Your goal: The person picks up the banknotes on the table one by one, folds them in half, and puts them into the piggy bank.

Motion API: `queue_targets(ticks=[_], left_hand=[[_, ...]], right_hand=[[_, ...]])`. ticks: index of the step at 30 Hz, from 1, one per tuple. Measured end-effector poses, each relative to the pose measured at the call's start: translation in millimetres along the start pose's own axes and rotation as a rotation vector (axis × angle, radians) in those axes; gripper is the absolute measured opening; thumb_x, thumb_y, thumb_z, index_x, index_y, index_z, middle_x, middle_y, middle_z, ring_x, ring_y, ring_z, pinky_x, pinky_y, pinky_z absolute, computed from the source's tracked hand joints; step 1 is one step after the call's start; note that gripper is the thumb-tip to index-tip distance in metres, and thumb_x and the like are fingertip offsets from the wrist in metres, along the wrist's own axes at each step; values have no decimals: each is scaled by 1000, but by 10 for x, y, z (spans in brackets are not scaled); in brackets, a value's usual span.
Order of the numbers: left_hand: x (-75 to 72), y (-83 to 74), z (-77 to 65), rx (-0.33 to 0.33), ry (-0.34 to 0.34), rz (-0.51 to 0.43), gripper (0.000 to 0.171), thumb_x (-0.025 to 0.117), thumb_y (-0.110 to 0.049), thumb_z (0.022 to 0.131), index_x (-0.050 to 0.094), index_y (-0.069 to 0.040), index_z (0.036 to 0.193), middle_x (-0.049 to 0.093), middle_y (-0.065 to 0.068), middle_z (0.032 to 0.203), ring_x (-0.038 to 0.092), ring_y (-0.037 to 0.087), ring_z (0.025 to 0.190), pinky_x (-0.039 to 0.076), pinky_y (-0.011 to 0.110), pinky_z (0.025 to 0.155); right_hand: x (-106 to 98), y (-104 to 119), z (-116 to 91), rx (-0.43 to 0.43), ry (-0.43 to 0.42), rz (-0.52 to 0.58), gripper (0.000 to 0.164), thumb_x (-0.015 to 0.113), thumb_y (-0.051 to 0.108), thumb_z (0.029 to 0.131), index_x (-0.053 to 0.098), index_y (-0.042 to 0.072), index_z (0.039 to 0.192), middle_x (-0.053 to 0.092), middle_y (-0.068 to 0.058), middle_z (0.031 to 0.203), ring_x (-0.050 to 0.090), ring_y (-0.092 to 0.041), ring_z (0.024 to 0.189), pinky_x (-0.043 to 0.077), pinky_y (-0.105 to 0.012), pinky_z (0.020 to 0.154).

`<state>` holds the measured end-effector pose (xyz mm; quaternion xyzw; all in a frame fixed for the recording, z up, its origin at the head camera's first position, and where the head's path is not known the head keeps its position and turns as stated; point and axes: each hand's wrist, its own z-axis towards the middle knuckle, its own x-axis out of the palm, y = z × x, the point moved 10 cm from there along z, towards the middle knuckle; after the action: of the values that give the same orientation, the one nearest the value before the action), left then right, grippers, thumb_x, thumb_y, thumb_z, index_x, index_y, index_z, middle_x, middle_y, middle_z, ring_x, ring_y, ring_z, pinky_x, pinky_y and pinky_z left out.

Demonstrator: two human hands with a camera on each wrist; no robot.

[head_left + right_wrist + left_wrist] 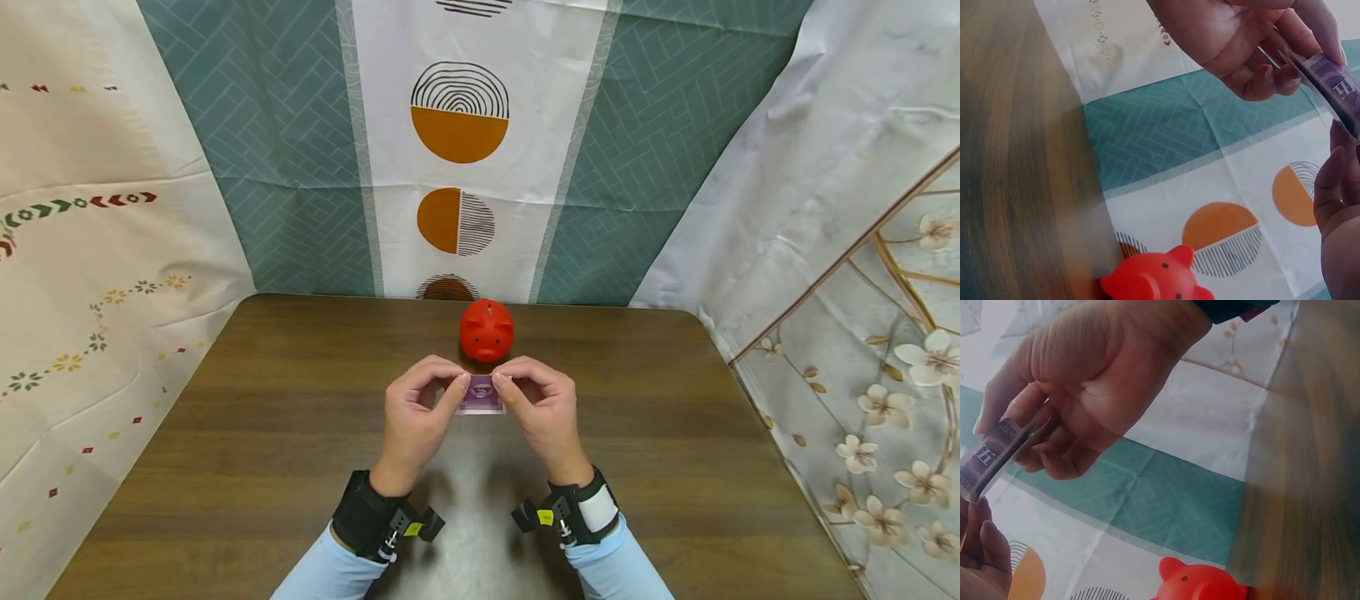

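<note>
A small purple printed paper note (482,398), folded with a pale lower edge, is held up between both hands over the table. My left hand (420,410) pinches one end between thumb and forefinger, while my right hand (542,407) pinches the other end the same way. In both wrist views, the note (990,456) shows dark print on its face and a gap between its folded layers. Just beyond the fingertips, a red piggy bank (486,335) stands upright facing me, its coin slot visible on top.
The brown wooden table (300,467) has its far edge close behind the piggy bank. A green and white patterned cloth (292,167) hangs behind it. Light cloths with printed flowers hang at the left and right. Black straps with small cameras circle both wrists.
</note>
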<state>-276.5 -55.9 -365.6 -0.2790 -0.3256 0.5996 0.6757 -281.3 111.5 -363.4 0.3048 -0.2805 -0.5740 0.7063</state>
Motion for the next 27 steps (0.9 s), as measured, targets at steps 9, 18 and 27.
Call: queue_targets(ticks=[9,18,27], left_hand=[[-21,-9,0,16,-7,-31,6,70,9,90,73,6,95,69,17,87,65,15,83,60,23,82],[10,15,-11,-30,28,-18,8,71,6,91,73,3,98,69,13,90,62,15,84,58,21,82],[56,-9,-11,-6,64,-3,7,71,8,90,73,3,95,69,16,88,64,16,83,59,22,80]], right_hand=[[-14,16,7,-19,-4,14,6,69,-4,93,73,-6,97,74,-2,92,65,-18,82,60,-25,77],[16,8,-5,-22,18,13,8,69,-1,94,72,-6,99,75,-2,95,67,-17,85,61,-25,79],[62,-6,-11,-30,28,31,6,70,-2,93,72,-7,98,73,-4,92,66,-17,82,60,-24,75]])
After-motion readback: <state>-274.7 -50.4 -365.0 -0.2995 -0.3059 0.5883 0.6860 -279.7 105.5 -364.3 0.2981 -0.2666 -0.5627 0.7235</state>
